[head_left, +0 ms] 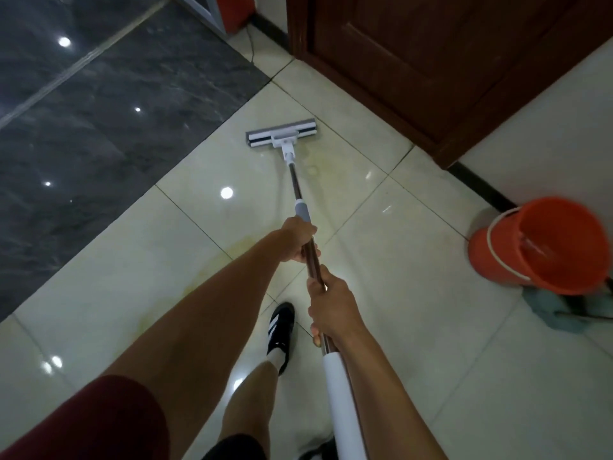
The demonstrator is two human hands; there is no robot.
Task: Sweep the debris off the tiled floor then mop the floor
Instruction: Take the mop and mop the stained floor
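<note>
- Two bare hands are gripping one mop handle (300, 190), which is running away from the camera along the cream tiled floor (414, 260).
- Nearest the camera, the right hand (331, 307) is wrapping its curled fingers round the brown shaft just above the white sleeve (341, 403) at the handle's near end.
- Further up the shaft, the left hand (298, 242) is closing its fingers round the pole, just below the grey collar (302, 211).
- Beyond both hands, one flat mop head (281, 133) is lying on the floor, well ahead of the left hand and near the corner of a dark wooden door (431, 61).
- Below the hands, one black shoe with white stripes (280, 330) is standing on the tiles.
- Off to the right of the hands, well apart from them, one orange bucket (544, 244) is sitting by the wall, with one blue-grey cloth (547, 310) bunched at its base.
- Off to the left of the hands, dark grey tiles (99, 111) are meeting the cream ones along a diagonal edge.
- Yellowish stains (199, 277) are showing on the cream tiles beside the left forearm.
</note>
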